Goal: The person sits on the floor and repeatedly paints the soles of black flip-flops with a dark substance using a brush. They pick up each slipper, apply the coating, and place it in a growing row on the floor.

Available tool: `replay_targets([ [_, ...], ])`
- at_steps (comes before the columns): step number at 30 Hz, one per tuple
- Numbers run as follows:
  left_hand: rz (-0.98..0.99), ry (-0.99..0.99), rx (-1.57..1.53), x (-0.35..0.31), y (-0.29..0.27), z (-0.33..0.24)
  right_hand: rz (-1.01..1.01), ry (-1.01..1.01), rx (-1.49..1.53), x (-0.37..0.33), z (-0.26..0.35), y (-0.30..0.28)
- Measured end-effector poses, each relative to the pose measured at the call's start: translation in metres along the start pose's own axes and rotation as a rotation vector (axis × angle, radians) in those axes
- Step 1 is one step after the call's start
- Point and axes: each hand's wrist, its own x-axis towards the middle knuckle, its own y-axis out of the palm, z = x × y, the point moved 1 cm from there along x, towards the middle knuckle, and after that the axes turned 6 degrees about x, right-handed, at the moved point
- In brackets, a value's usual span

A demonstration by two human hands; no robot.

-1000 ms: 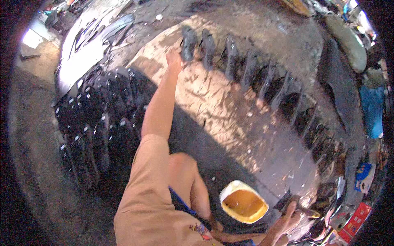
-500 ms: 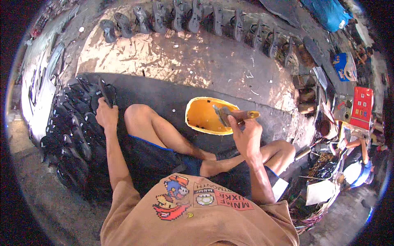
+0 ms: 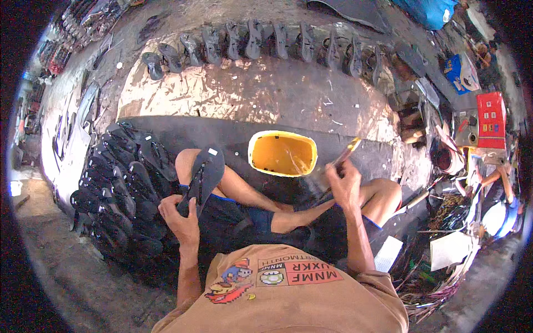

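Note:
My left hand (image 3: 181, 219) grips a black flip-flop (image 3: 208, 169) by its heel end, holding it tilted above my left knee. In my right hand (image 3: 345, 186) is a brush (image 3: 352, 147), its handle pointing up and away; the bristle end is blurred and lies low, close to my right shin. An open yellow tub (image 3: 272, 143) rests on the dark mat in front of me, just left of the brush. A heap of black flip-flops (image 3: 136, 180) lies to the left, beside my left hand.
Along the far side of the floor runs a row of dark flip-flops (image 3: 252, 41). Light brown sheeting (image 3: 166, 94) covers the ground before it. To the right are a red box (image 3: 491, 119), a blue-and-white package (image 3: 461, 73), a pale board (image 3: 451, 252) and another person's arm (image 3: 506, 180).
My left hand has lifted a flip-flop off the heap and brought it in toward my left knee. The brush has left the tub's opening and swung nearer my body.

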Motion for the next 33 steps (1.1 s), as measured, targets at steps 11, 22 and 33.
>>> replay_targets([
  [11,0.178,0.369,0.102,0.019,0.008,-0.026,0.031,0.392,1.497,0.013,0.044,-0.022],
  [22,0.684,-0.337,-1.773,0.012,0.033,-0.15,0.059,-0.127,1.324,0.012,0.128,-0.004],
  [33,0.718,-0.188,-1.954,0.002,0.01,-0.19,-0.261,-0.365,0.472,-0.001,0.151,0.032],
])
